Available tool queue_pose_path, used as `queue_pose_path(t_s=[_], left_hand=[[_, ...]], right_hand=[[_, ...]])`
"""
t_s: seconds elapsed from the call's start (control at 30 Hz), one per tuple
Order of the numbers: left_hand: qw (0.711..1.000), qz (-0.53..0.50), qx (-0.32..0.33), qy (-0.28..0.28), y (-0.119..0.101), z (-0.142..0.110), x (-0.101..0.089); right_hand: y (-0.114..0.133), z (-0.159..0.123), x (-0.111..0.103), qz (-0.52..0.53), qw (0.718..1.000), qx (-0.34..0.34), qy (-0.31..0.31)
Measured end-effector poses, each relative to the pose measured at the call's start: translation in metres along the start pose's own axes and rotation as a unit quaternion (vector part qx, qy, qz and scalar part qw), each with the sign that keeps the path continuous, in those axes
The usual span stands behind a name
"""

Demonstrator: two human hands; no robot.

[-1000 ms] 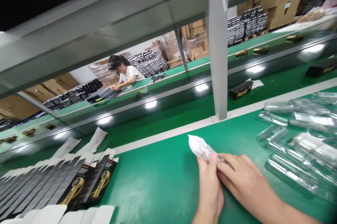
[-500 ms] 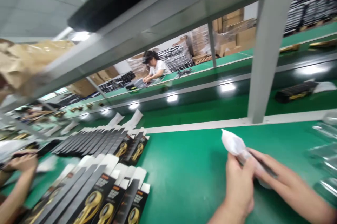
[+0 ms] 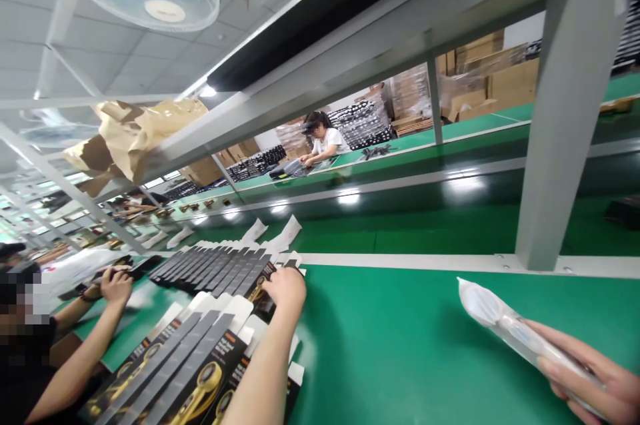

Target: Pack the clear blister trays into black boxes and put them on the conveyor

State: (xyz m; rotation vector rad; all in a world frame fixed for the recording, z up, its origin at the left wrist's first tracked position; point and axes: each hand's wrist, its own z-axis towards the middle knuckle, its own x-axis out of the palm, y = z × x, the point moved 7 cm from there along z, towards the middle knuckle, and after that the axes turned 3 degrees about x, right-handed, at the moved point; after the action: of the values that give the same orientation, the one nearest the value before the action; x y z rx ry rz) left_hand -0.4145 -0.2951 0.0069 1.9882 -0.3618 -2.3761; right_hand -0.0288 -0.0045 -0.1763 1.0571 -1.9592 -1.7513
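Observation:
My right hand grips the handle of a shower head in a white translucent bag, its round end pointing up and left over the green table. My left hand reaches across to the near end of the back row of black boxes. Its fingers curl over the top of an end box, which shows a gold shower head picture. Below my left forearm stands a front row of similar black boxes with white flaps raised.
A grey post and a white ledge border the green table. Beyond runs a dark green belt with white-wrapped items. A co-worker's hand works at left; another person sits across.
My left hand has let go of the wrapped shower head and moved left to the boxes. The right hand keeps the shower head, now lower and further right. The view has turned left.

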Motion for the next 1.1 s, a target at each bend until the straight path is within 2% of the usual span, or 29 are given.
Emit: queue_pose_path(t_s=[0.17,0.33,0.43,0.5,0.6,0.7,0.8,0.87,0.93,1.0,1.1], left_hand=[[0.998,0.047,-0.010,-0.032,0.006,-0.002,0.022],[0.999,0.050,-0.006,-0.015,0.022,0.005,0.018],[0.999,0.037,0.024,-0.011,0.014,-0.002,0.013],[0.997,0.019,0.077,-0.011,-0.006,-0.015,0.011],[0.976,-0.019,0.216,-0.020,-0.058,-0.055,0.005],[0.932,-0.056,0.358,-0.021,-0.117,-0.119,-0.002],[0.886,-0.090,0.455,-0.003,-0.159,-0.184,-0.010],[0.865,-0.125,0.486,0.004,-0.174,-0.216,-0.018],[0.851,-0.185,0.492,0.006,-0.182,-0.235,-0.026],[0.829,-0.260,0.495,0.007,-0.187,-0.245,-0.031],[0.778,-0.350,0.520,-0.030,-0.191,-0.255,-0.036]], right_hand=[[-0.010,0.003,0.002,0.047,0.997,0.037,0.055],[0.006,-0.003,0.003,0.066,0.996,0.032,0.059],[0.017,-0.014,0.000,0.077,0.996,0.021,0.037],[0.018,-0.023,-0.006,0.078,0.996,0.024,0.027],[0.013,-0.037,-0.024,0.074,0.996,0.040,0.017],[0.011,-0.053,-0.048,0.065,0.996,0.061,0.028],[0.015,-0.072,-0.065,0.068,0.990,0.096,0.080],[0.023,-0.085,-0.069,0.106,0.981,0.115,0.111],[0.033,-0.095,-0.069,0.174,0.970,0.121,0.122],[0.044,-0.099,-0.069,0.223,0.960,0.116,0.123],[0.054,-0.100,-0.070,0.207,0.962,0.104,0.143]])
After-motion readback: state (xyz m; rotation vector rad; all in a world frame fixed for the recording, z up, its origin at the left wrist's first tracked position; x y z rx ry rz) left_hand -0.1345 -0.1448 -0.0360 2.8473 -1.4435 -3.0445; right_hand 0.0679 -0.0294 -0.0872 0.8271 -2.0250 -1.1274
